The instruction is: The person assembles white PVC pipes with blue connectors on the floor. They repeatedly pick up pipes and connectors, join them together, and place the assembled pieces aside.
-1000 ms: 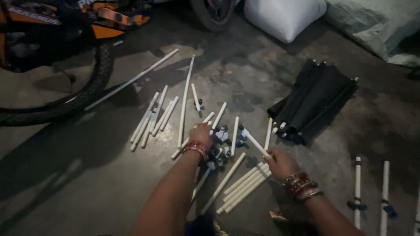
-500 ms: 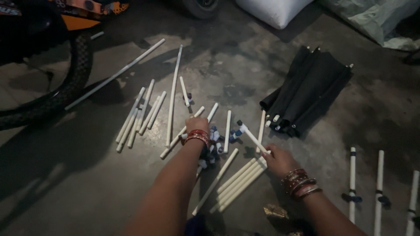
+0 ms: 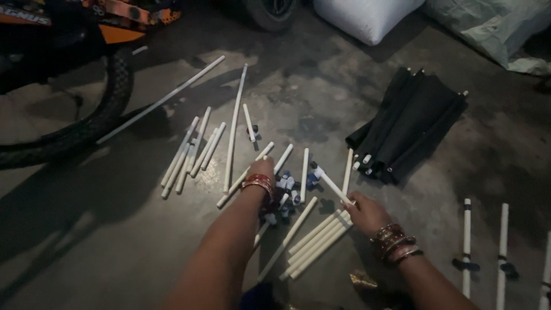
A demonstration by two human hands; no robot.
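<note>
Many white plastic tubes lie scattered on a concrete floor. My left hand (image 3: pixel 261 170), with red bangles at the wrist, reaches down onto a short white tube (image 3: pixel 245 174) beside a small heap of blue and white connectors (image 3: pixel 290 186). My right hand (image 3: pixel 363 211), also bangled, grips one white tube with a dark connector at its end (image 3: pixel 328 181), lifted at a slant above a bundle of several tubes (image 3: pixel 317 235). Whether the left fingers are closed around anything is hidden.
A bundle of black fabric on rods (image 3: pixel 410 123) lies at the right. A bicycle tyre (image 3: pixel 86 123) curves at the left, long tubes (image 3: pixel 163 99) near it. Tubes with dark clips (image 3: pixel 466 244) lie at the far right. White sacks (image 3: pixel 364 17) rest at the back.
The view has shifted slightly. My left hand stays at the connector heap; my right hand keeps the slanted tube, with little visible movement.
</note>
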